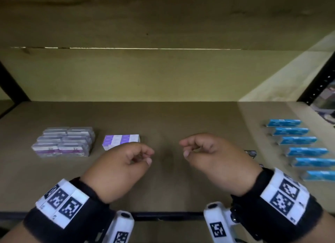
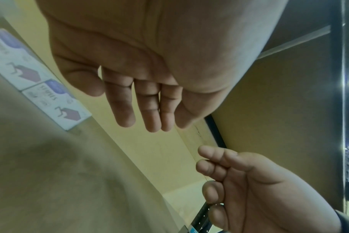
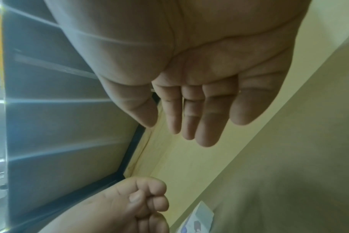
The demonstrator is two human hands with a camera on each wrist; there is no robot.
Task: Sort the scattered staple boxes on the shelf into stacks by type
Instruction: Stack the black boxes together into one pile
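A block of purple-and-white staple boxes stands stacked at the left of the shelf. A shorter purple-and-white stack sits to its right, seen close in the left wrist view. Several blue staple boxes lie in a slanting row at the right. My left hand hovers just in front of the shorter stack, fingers loosely curled and holding nothing. Beside it at mid-shelf hangs my right hand, equally relaxed and empty. In each wrist view the fingers hang relaxed with nothing in them.
A small dark box lies on the brown shelf board just right of my right hand. Black uprights frame the shelf sides, with a cardboard back wall and a board overhead.
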